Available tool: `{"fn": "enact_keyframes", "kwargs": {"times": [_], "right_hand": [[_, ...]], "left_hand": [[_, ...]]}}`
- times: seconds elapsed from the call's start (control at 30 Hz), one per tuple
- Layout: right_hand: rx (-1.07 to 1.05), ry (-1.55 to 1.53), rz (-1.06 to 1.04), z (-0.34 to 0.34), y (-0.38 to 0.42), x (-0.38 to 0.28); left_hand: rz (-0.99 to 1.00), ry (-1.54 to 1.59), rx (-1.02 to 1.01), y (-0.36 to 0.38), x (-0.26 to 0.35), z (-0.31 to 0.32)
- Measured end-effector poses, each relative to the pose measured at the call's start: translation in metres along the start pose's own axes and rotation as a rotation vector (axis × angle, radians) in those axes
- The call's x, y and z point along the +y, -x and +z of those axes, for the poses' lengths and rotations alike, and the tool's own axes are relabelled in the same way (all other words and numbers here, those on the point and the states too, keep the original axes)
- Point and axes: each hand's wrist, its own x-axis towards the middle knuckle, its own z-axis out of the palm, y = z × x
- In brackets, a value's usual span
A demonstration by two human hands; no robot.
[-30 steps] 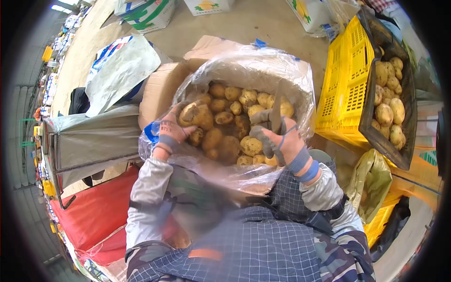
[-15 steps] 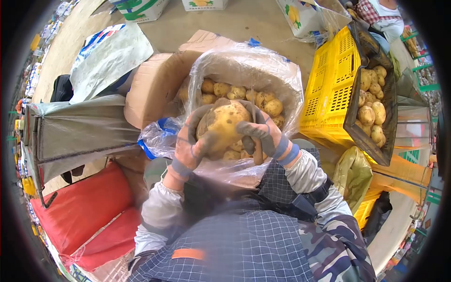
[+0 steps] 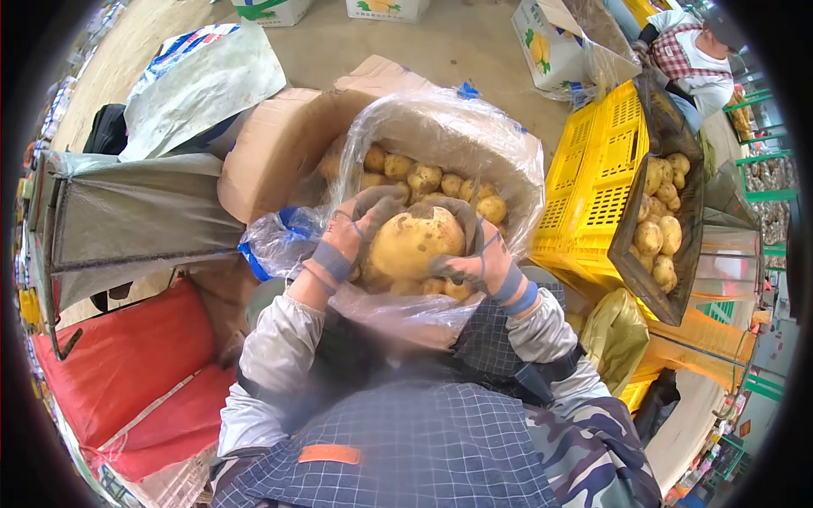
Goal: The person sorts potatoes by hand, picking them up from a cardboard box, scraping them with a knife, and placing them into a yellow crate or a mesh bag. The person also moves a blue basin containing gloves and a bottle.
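Step in hand: both gloved hands hold one large potato up over the lined carton. Left hand is on its left side, fingers curled round the edge; right hand is on its right side, fingers bent, thumb low near the front. Fingers are spread only as wide as the potato, so held from both sides. Can't tell if the right palm has anything else in it. Potato has dark spots and a rough patch up top.

Behind and below it, smaller potatoes sit inside the clear plastic liner. Carton flap is folded out on the left, with blue-edged plastic beside the left wrist.

Right side: yellow crate next to a dark-rimmed bin of more potatoes; olive bag just below. Red bag lower left. Another person upper right, apart from these hands.

Judgement: potato looks bulky and rounded, so any next move calls for steady, even pressure from both hands.
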Motion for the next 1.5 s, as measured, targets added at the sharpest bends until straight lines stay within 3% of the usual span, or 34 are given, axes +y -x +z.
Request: {"fn": "enact_keyframes", "kwargs": {"times": [0.1,0.2,0.23,0.3,0.37,0.43,0.47,0.5,0.57,0.67,0.77,0.83,0.9,0.93,1.03,1.1,1.13,1.17,1.23,1.33,1.4,1.5], "right_hand": [[0.130,0.399,-0.188,-0.016,-0.002,0.036],[0.106,0.451,-0.138,-0.009,-0.002,0.013],[0.089,0.513,-0.149,-0.008,-0.008,0.004],[0.049,0.635,-0.109,-0.002,-0.003,-0.005],[0.054,0.639,-0.051,-0.002,0.002,-0.001],[0.072,0.646,-0.059,-0.004,0.006,0.017],[0.055,0.550,-0.086,-0.003,0.008,0.020],[0.020,0.468,-0.046,-0.003,0.014,0.021],[0.010,0.235,0.055,0.000,0.010,0.009],[0.143,-0.275,0.246,0.004,0.004,-0.015],[0.218,-0.484,0.301,-0.012,0.009,-0.013],[0.215,-0.540,0.220,-0.024,0.014,-0.016],[0.423,-0.559,0.023,-0.024,0.022,-0.031],[0.451,-0.630,-0.054,-0.041,0.036,-0.041],[0.545,-0.553,-0.298,-0.119,0.130,-0.067],[0.991,-0.466,-0.301,-0.161,0.213,-0.070],[1.175,-0.441,-0.289,-0.174,0.252,-0.075],[1.325,-0.276,-0.380,-0.185,0.282,-0.070],[1.513,-0.054,-0.311,-0.211,0.359,-0.046],[1.702,0.152,0.023,-0.259,0.459,0.040],[1.737,0.245,0.260,-0.277,0.493,0.099],[1.514,0.354,0.613,-0.277,0.494,0.170]], "left_hand": [[-0.031,-0.025,0.211,-0.006,-0.006,0.001],[0.126,0.021,0.067,-0.004,-0.002,0.002],[0.012,0.236,0.089,-0.005,0.014,0.020],[-0.068,-0.034,-0.034,-0.005,0.023,0.022],[-0.200,0.197,0.016,-0.004,0.021,0.025],[-0.040,0.057,0.091,-0.007,0.007,0.020],[-0.137,-0.013,0.097,-0.010,-0.009,0.016],[0.045,-0.167,-0.043,-0.010,-0.030,0.005],[-0.402,0.435,-0.052,-0.012,-0.035,0.011],[-0.360,-0.353,0.095,-0.010,-0.052,0.011],[-0.247,-0.668,-0.017,-0.009,-0.041,0.009],[-0.321,-0.490,-0.145,-0.011,-0.030,0.009],[-0.220,-0.556,-0.110,-0.001,-0.026,0.015],[-0.294,-0.635,-0.065,0.002,-0.022,0.022],[-0.228,-0.642,-0.141,0.005,-0.039,0.018],[-0.158,-0.645,-0.235,0.010,-0.034,0.016],[0.142,-0.988,-0.386,0.020,-0.085,-0.011],[-0.165,-0.781,-0.226,0.018,-0.076,0.001],[0.195,-1.054,-0.322,0.021,-0.162,-0.031],[-0.247,-0.509,-0.336,0.006,-0.071,0.047],[-0.254,-0.590,-0.427,0.003,-0.055,0.071],[-0.329,-0.506,-0.489,0.017,-0.038,0.079]]}}
